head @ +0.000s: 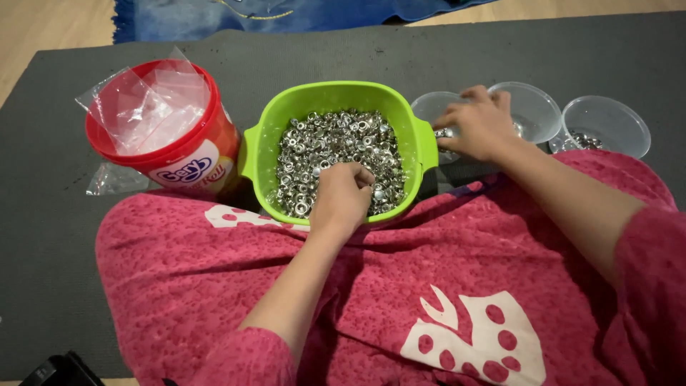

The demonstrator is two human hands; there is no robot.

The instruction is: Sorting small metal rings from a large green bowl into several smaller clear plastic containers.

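A lime green bowl [268, 125] sits in front of my lap, filled with small silver metal rings and snaps [336, 139]. My left hand [341, 194] reaches into its near side, fingers curled down among the pieces; whether any are pinched I cannot tell. My right hand [480, 123] rests over a clear plastic cup [432, 107] just right of the bowl, fingers bent down into it. What the fingers hold is hidden.
Two more clear cups [536, 107] [607, 125] stand further right, one holding a few silver pieces. A red tub [168, 143] with clear plastic bags [146, 107] in it stands left of the bowl. All rest on a grey mat [43, 214]; blue fabric [286, 14] lies behind.
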